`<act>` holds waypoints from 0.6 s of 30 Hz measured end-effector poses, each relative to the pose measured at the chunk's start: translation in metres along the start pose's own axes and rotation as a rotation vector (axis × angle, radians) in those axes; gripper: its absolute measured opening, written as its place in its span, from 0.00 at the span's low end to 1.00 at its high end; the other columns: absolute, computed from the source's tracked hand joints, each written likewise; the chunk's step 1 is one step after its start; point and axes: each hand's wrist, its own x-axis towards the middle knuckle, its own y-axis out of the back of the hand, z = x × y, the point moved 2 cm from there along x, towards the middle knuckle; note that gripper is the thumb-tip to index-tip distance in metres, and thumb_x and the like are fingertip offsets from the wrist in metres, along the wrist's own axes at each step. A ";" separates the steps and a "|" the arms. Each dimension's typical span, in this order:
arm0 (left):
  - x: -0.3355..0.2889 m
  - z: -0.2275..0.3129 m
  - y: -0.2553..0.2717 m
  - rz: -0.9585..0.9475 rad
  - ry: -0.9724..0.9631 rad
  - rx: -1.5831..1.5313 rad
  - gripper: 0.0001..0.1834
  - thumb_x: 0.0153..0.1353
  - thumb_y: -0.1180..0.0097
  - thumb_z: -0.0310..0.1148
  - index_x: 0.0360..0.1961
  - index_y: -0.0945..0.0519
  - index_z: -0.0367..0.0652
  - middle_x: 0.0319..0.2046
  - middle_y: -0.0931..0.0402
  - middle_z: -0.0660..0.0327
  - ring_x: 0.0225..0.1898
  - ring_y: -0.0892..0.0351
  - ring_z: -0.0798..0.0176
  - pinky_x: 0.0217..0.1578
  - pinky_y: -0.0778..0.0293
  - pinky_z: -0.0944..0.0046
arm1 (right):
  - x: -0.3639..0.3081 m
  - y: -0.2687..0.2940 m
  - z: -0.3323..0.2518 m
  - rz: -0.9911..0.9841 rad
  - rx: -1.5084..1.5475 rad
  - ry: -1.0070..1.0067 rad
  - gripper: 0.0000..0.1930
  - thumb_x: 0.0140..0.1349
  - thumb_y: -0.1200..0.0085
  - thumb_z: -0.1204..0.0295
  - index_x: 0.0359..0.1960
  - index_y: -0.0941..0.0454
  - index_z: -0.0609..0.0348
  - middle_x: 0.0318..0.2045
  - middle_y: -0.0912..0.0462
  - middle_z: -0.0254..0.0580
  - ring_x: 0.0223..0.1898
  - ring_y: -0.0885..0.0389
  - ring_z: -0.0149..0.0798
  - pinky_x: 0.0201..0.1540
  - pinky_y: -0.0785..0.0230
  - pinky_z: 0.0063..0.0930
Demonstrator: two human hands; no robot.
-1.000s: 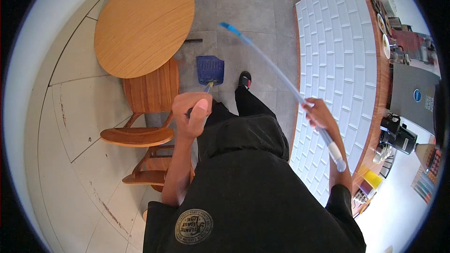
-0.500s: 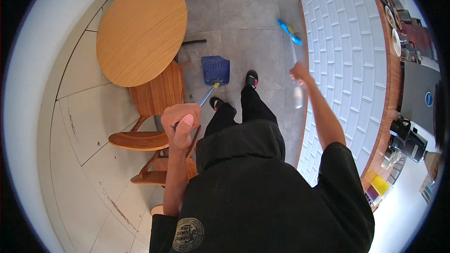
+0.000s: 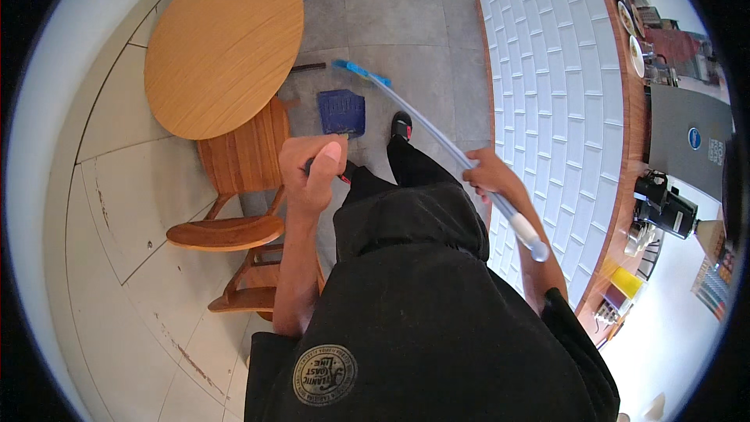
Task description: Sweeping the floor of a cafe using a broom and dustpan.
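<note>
My left hand (image 3: pixel 312 172) is closed around the end of a long-handled dustpan, its thumb on top. The blue pan of the dustpan (image 3: pixel 342 112) rests on the floor beyond that hand, and most of its handle is hidden by my fist. With my right hand (image 3: pixel 494 173) I grip the pale stick of a broom (image 3: pixel 426 123), whose white-capped end sticks out past my wrist. The broom's bright blue head reaches across to the far side of the dustpan, just above its far edge.
A round wooden table (image 3: pixel 226 47) and a wooden chair (image 3: pixel 242 148) stand at the left. At the right runs a counter with white tiles (image 3: pixel 558 109), carrying plates, a grey laptop (image 3: pixel 687 137) and a black machine (image 3: pixel 668 203). Grey tiles (image 3: pixel 394 0) cover the floor.
The broom has swung left from beside the counter to the dustpan's far side, its stick now slanting. My right hand has come lower. The dustpan stays on the floor.
</note>
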 end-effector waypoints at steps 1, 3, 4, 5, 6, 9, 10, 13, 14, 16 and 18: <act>-0.001 0.002 0.002 0.007 0.002 -0.005 0.22 0.60 0.55 0.36 0.11 0.40 0.38 0.11 0.45 0.65 0.13 0.47 0.71 0.16 0.52 0.67 | -0.014 0.005 0.008 0.008 0.118 0.023 0.19 0.49 0.47 0.75 0.43 0.28 0.76 0.15 0.26 0.46 0.15 0.24 0.39 0.17 0.32 0.37; -0.003 0.005 0.007 0.022 -0.001 -0.044 0.22 0.60 0.55 0.36 0.11 0.41 0.38 0.11 0.46 0.65 0.13 0.48 0.71 0.16 0.53 0.67 | -0.033 0.007 0.014 0.008 0.232 0.048 0.21 0.50 0.46 0.76 0.46 0.29 0.76 0.13 0.28 0.41 0.11 0.27 0.34 0.13 0.36 0.33; -0.004 0.005 0.010 0.025 0.001 -0.047 0.22 0.60 0.55 0.36 0.11 0.41 0.38 0.11 0.46 0.65 0.13 0.48 0.71 0.16 0.53 0.67 | -0.042 0.007 0.015 0.086 0.205 0.034 0.21 0.50 0.46 0.77 0.47 0.29 0.76 0.13 0.28 0.40 0.11 0.28 0.33 0.13 0.36 0.31; -0.006 0.005 0.014 0.021 -0.005 -0.036 0.22 0.60 0.55 0.35 0.11 0.41 0.39 0.11 0.46 0.66 0.13 0.48 0.71 0.16 0.53 0.67 | -0.047 0.008 0.016 0.163 0.177 0.020 0.22 0.50 0.46 0.78 0.48 0.29 0.75 0.13 0.28 0.39 0.11 0.30 0.32 0.13 0.37 0.30; -0.007 0.005 0.018 0.019 -0.010 -0.023 0.22 0.60 0.55 0.35 0.11 0.41 0.39 0.11 0.46 0.66 0.13 0.48 0.72 0.16 0.53 0.67 | -0.045 0.008 0.020 0.208 0.189 0.029 0.17 0.50 0.45 0.76 0.43 0.26 0.73 0.12 0.28 0.39 0.10 0.30 0.32 0.14 0.38 0.28; -0.008 0.006 0.022 -0.019 -0.003 -0.059 0.22 0.60 0.56 0.35 0.12 0.41 0.38 0.11 0.46 0.66 0.13 0.48 0.72 0.16 0.53 0.68 | -0.028 0.010 0.064 0.251 0.219 -0.072 0.11 0.49 0.45 0.74 0.32 0.22 0.71 0.12 0.30 0.36 0.09 0.32 0.30 0.11 0.41 0.29; -0.008 0.007 0.022 -0.018 -0.001 -0.061 0.22 0.60 0.56 0.35 0.12 0.41 0.38 0.11 0.46 0.66 0.13 0.48 0.72 0.16 0.53 0.68 | -0.030 0.009 0.069 0.335 0.064 -0.065 0.10 0.49 0.45 0.73 0.26 0.23 0.71 0.12 0.27 0.43 0.10 0.28 0.39 0.14 0.35 0.34; -0.010 0.008 0.023 -0.036 -0.009 -0.072 0.22 0.61 0.56 0.36 0.12 0.41 0.38 0.11 0.46 0.66 0.13 0.48 0.72 0.16 0.53 0.68 | -0.038 0.012 0.075 0.498 -0.564 -0.075 0.08 0.49 0.46 0.75 0.23 0.25 0.73 0.22 0.21 0.58 0.23 0.18 0.50 0.25 0.27 0.40; -0.011 0.008 0.025 -0.049 -0.005 -0.071 0.22 0.61 0.56 0.36 0.12 0.41 0.38 0.11 0.46 0.66 0.14 0.48 0.73 0.16 0.53 0.68 | -0.045 0.007 0.066 0.498 -0.666 -0.079 0.06 0.48 0.48 0.79 0.26 0.23 0.71 0.29 0.20 0.64 0.32 0.18 0.56 0.34 0.25 0.44; -0.013 0.007 0.025 -0.074 -0.002 -0.078 0.22 0.61 0.56 0.36 0.12 0.41 0.38 0.11 0.46 0.66 0.14 0.48 0.73 0.16 0.53 0.68 | -0.033 0.004 0.091 0.490 -0.762 -0.066 0.06 0.49 0.48 0.79 0.27 0.22 0.69 0.29 0.20 0.63 0.33 0.18 0.55 0.35 0.24 0.43; -0.013 0.007 0.025 -0.070 -0.031 -0.069 0.22 0.61 0.56 0.36 0.12 0.41 0.38 0.11 0.46 0.66 0.14 0.48 0.73 0.16 0.52 0.68 | -0.021 0.003 0.115 0.481 -0.857 -0.053 0.06 0.50 0.48 0.80 0.29 0.21 0.67 0.30 0.20 0.61 0.33 0.18 0.54 0.36 0.24 0.41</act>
